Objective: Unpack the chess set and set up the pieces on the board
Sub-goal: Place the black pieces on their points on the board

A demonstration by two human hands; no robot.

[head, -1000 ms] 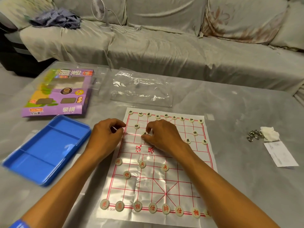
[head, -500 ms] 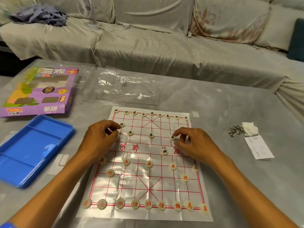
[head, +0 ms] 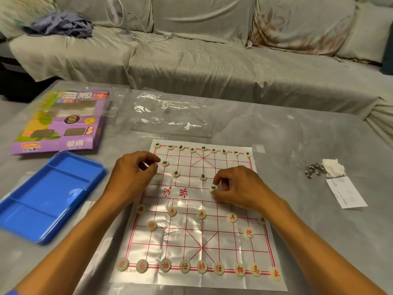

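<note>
Here, the board, a shiny sheet with a red grid, lies on the grey table in the lower centre of the frame. The right hand sits right of centre, thumb and forefinger pinched on a pale black-marked piece just above the printed river band. The left hand, left of centre at the board's left edge, is curled with thumb and forefinger close together; whether it grips anything I cannot tell.

Nine black-marked pieces line the board's top row, with a cannon piece just beside the left fingertips and two soldier pieces between the hands. Red-marked pieces fill the bottom row, with two cannons and a row of soldiers above them.

At the left of the frame lies a blue tray, and above it the purple box. A clear plastic bag lies above the board. At the right sit a metal chain, a white tissue and a paper slip.
</note>
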